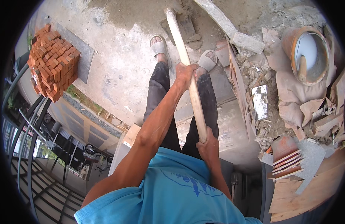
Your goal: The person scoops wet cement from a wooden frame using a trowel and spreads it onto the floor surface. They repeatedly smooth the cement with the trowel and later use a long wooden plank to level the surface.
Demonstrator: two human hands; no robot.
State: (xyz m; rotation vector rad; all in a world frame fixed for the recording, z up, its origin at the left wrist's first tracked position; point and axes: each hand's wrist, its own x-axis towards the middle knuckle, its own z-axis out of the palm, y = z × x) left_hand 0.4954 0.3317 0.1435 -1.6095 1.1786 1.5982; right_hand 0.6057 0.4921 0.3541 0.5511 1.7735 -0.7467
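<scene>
Both of my hands are closed around the pale wooden handle of a hoe (192, 87), which slants away from me between my feet. My left hand (185, 76) grips it about midway, with that arm stretched forward. Close to my body, my right hand (208, 145) wraps the near end of the handle. At the far end, a dark, mud-coated blade (183, 28) rests on or just above the wet grey patch of ground (135, 11); which of the two I cannot tell.
Stacked red bricks (56, 63) stand at the left, beyond a metal railing (34, 149). On the right are rubble (258, 74), torn brown paper sacks (292, 87), a round bucket (309, 56) with a handle in it, and boards (310, 186). A long pale slab (221, 18) lies ahead.
</scene>
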